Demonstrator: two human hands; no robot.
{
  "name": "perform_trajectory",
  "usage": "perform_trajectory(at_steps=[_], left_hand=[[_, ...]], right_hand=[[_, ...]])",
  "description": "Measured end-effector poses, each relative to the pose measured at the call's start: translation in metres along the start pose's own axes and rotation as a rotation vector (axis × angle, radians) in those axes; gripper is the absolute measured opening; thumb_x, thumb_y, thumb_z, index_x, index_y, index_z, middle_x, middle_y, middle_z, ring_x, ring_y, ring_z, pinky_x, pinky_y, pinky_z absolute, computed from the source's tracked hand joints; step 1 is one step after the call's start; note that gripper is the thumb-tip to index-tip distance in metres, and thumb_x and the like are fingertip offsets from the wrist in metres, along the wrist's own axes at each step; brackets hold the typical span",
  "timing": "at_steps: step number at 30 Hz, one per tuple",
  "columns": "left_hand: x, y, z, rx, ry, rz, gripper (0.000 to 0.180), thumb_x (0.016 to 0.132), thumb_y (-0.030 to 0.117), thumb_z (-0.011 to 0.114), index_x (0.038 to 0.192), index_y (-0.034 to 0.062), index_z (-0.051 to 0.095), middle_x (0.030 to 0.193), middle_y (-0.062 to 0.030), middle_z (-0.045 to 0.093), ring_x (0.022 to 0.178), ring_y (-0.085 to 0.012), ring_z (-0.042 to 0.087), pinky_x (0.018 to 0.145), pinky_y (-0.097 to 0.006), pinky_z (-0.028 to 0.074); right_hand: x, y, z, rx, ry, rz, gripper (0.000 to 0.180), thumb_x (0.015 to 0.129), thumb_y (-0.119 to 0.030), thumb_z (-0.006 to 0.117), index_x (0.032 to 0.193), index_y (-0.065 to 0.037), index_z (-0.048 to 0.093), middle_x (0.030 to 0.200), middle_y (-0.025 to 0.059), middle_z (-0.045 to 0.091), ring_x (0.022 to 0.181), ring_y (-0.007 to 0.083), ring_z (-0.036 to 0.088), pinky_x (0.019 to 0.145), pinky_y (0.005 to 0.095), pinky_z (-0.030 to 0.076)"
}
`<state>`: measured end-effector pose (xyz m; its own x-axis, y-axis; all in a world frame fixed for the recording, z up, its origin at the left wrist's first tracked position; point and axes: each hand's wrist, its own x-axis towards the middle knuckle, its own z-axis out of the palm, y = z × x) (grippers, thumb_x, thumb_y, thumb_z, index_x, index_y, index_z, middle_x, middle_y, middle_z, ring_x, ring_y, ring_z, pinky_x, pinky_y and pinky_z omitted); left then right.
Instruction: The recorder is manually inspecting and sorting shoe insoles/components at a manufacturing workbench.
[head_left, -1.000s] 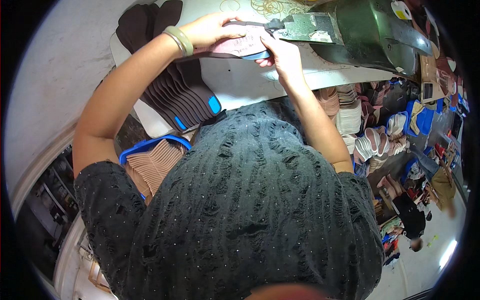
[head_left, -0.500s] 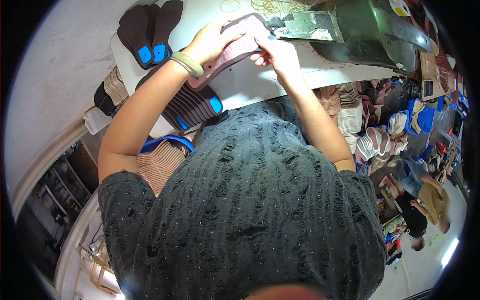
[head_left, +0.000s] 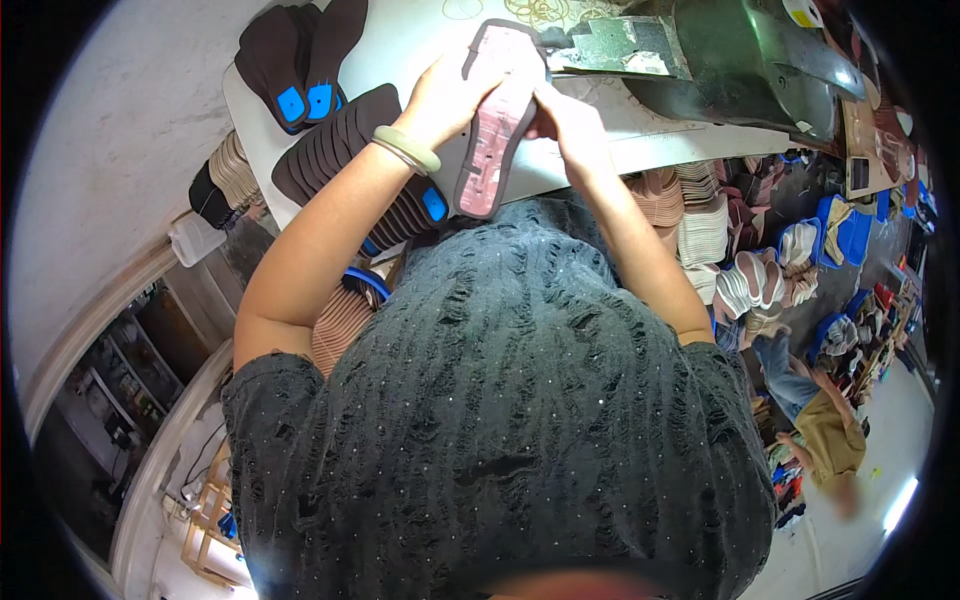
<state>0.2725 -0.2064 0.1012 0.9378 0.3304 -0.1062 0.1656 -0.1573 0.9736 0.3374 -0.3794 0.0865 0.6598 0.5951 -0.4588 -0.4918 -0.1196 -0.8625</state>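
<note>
A shoe insole (head_left: pixel 492 155), pink and patchy in the middle with a dark rim, is held up over the white table, its long axis pointing toward me. My left hand (head_left: pixel 448 100), below a pale bangle, grips its left edge with the thumb over the pink face. On the opposite edge, my right hand (head_left: pixel 570 118) is closed with thumb and bent fingers at the rim; some of its fingers are hidden. Just right of the insole's far end sits the flat work arm (head_left: pixel 615 50) of a dark green sewing machine (head_left: pixel 735 65).
A fanned row of dark brown insoles (head_left: pixel 340 145) with blue patches lies left of my hands. More dark insoles (head_left: pixel 270 50) rest farther off. Piles of pale and pink pieces (head_left: pixel 700 225) stand at right, near a blue crate (head_left: pixel 850 235). Another person (head_left: pixel 832 430) is in the background.
The insole has turned from slanting to nearly straight toward me, its near end swinging right, and its far end has come off the machine's arm. My left hand has moved along with it.
</note>
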Motion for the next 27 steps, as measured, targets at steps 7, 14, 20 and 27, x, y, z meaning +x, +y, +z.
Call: perform_trajectory(at_steps=[7, 14, 20, 27], left_hand=[[0.007, -0.003, 0.005, 0.159, 0.103, 0.014, 0.047, 0.082, 0.032, 0.064, 0.115, 0.0020, 0.052, 0.106, -0.0140, 0.060, 0.098, -0.0248, 0.058, 0.086, -0.033, 0.046], [0.019, -0.007, 0.002, 0.250, 0.207, -0.052, 0.045, 0.078, 0.033, 0.069, 0.104, 0.0002, 0.053, 0.096, -0.0150, 0.063, 0.090, -0.0253, 0.061, 0.080, -0.034, 0.048], [0.000, 0.002, 0.000, -0.169, 0.229, -0.027, 0.035, 0.084, 0.022, 0.062, 0.106, -0.0029, 0.052, 0.098, -0.0100, 0.060, 0.089, -0.0150, 0.057, 0.080, -0.027, 0.046], [-0.048, 0.030, 0.000, -0.458, 0.185, 0.065, 0.026, 0.092, 0.018, 0.054, 0.109, -0.0006, 0.046, 0.099, -0.0069, 0.057, 0.088, -0.0100, 0.055, 0.081, -0.024, 0.045]], right_hand=[[-0.017, 0.013, 0.013, 0.003, -0.112, -0.039, 0.029, 0.085, -0.022, 0.063, 0.102, 0.001, 0.060, 0.091, 0.0025, 0.063, 0.080, 0.0073, 0.055, 0.075, 0.0232, 0.045], [-0.011, 0.003, 0.014, -0.024, -0.025, -0.093, 0.021, 0.085, -0.027, 0.062, 0.086, -0.007, 0.059, 0.072, -0.0058, 0.051, 0.062, 0.0038, 0.039, 0.058, 0.0194, 0.031], [-0.018, -0.011, 0.017, -0.212, -0.143, -0.124, 0.022, 0.085, -0.026, 0.063, 0.090, -0.005, 0.061, 0.077, -0.0029, 0.055, 0.070, 0.0061, 0.046, 0.066, 0.0204, 0.037], [-0.030, -0.028, 0.022, 0.580, -0.297, 0.027, 0.032, 0.098, -0.025, 0.038, 0.115, -0.002, 0.052, 0.108, 0.0053, 0.059, 0.098, 0.0133, 0.055, 0.087, 0.0302, 0.044]])
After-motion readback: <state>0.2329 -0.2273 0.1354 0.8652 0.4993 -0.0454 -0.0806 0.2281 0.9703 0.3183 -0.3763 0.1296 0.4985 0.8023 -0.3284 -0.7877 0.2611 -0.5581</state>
